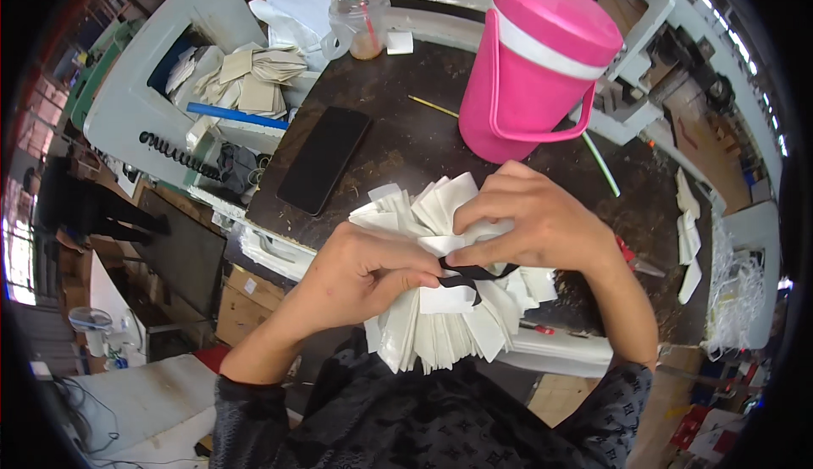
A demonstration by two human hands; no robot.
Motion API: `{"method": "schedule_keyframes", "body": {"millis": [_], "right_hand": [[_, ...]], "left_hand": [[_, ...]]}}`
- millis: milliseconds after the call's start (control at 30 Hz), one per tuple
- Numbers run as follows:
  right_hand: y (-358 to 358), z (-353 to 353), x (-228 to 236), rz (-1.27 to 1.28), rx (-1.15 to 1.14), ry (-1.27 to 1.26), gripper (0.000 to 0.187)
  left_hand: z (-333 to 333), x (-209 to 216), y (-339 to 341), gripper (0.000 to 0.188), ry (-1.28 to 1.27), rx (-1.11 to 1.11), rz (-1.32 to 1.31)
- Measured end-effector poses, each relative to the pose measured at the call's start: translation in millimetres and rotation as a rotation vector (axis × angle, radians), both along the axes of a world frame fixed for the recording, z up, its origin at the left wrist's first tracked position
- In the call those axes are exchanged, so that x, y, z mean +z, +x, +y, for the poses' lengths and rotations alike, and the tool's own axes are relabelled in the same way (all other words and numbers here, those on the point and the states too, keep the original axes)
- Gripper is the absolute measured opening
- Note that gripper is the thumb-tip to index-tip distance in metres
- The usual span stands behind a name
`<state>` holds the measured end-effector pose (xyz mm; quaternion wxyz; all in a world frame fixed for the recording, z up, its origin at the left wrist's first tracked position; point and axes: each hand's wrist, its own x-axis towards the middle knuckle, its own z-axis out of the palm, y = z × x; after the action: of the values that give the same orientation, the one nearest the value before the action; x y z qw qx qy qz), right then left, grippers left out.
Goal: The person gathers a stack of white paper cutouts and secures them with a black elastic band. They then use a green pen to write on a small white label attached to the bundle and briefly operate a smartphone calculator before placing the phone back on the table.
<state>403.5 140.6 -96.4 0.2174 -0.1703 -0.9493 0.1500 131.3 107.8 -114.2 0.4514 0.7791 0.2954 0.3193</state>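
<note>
A thick bundle of white strips, fanned out at both ends, is between my hands at the table's near edge. A black band runs across its middle. My left hand pinches the band at the left side, thumb and forefinger closed on it. From the right, my right hand reaches over the bundle, its fingers bent and the thumb and fingertips pressed on the band close to my left fingertips. Part of the band is hidden under my fingers, so whether it is tied cannot be seen.
Behind the bundle lie a black phone and a big pink lidded jug. A plastic cup with a red straw stands farther back. Red-handled scissors lie at right. Paper stacks fill a bin at left. A person stands far left.
</note>
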Motion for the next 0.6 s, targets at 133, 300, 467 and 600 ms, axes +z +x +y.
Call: {"method": "schedule_keyframes", "body": {"millis": [133, 300, 467, 600], "right_hand": [[-7.0, -0.5, -10.3, 0.15, 0.038, -0.275, 0.031], [-16.9, -2.3, -18.0, 0.376, 0.059, -0.312, 0.01], [-29.9, -21.8, -35.2, 0.69, -0.025, -0.798, 0.006], [-33.0, -28.6, -42.5, 0.848, 0.011, -1.101, 0.009]], "left_hand": [[-1.9, -6.4, -2.4, 0.005, -0.02, 0.02, -0.045], [3.9, -12.1, -3.5, 0.006, -0.017, -0.01, -0.062], [7.1, -17.4, -11.0, 0.007, -0.055, 0.008, -0.088], [8.5, -29.3, -22.8, 0.007, -0.006, 0.056, -0.141]]}}
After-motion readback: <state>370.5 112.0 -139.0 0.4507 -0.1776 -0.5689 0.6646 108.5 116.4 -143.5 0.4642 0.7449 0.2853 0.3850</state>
